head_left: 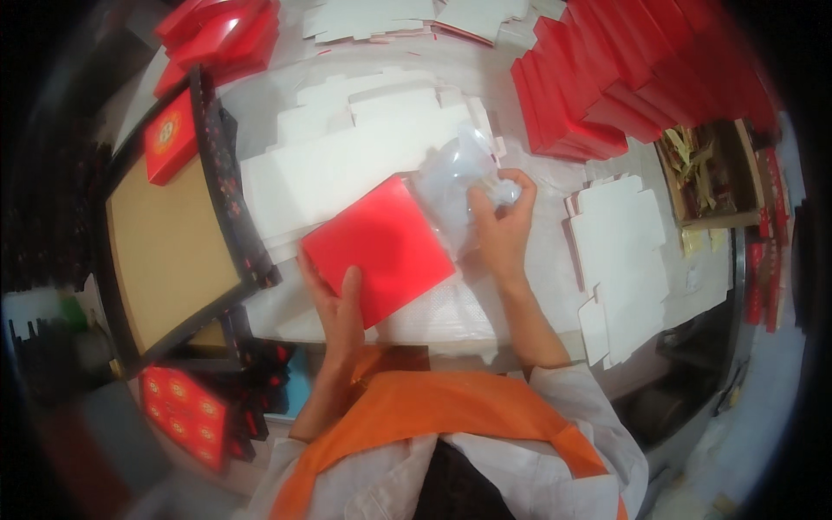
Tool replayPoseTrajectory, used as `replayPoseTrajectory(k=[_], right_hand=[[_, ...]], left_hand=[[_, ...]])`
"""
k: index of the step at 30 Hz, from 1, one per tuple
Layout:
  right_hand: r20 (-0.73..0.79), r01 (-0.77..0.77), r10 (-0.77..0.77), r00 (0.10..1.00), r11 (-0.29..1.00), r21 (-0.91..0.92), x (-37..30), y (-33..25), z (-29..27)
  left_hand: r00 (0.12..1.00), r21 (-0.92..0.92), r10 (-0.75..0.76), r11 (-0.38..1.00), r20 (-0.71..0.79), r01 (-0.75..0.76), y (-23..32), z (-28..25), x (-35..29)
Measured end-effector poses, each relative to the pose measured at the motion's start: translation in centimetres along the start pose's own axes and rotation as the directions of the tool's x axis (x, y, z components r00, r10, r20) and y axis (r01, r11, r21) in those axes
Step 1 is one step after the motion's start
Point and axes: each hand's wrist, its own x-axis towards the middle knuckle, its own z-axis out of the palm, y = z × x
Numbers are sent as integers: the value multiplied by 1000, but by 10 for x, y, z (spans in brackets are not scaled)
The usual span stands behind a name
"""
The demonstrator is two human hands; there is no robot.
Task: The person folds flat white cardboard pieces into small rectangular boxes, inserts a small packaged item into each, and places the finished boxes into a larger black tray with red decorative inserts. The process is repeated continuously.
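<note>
Corners of one smooth red square box (386,247) pointed up, right, down and left near the frame's centre, its sides so alike that no long axis stood out. Its upper face was plain, paler where light caught it. The left hand (336,305) gripped its lower-left edge, thumb over the face, the other fingers mostly hidden. Right of centre, the right hand (504,230) pinched one crumpled translucent plastic bag (449,173) between thumb and fingers. Flat white card blanks (299,191), too overlapped to count, lay above on the white-covered counter (537,269). At left, one black-rimmed tan tray (165,269) bore one red box with a yellow emblem (172,140).
</note>
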Motion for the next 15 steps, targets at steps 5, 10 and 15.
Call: replayPoseTrajectory(k=[5,10,15], right_hand=[[27,-168,168,985,986,-19,-11,5,6],[367,116,9,930,941,-317,-26,16,-15],[538,618,-357,763,648,-446,-34,-4,-20]], left_hand=[[1000,-22,3,1000,-6,-3,-12,-1,1],[999,-107,-33,994,-30,30,-4,1,7],[993,-224,-10,975,-120,-17,-15,-5,8]])
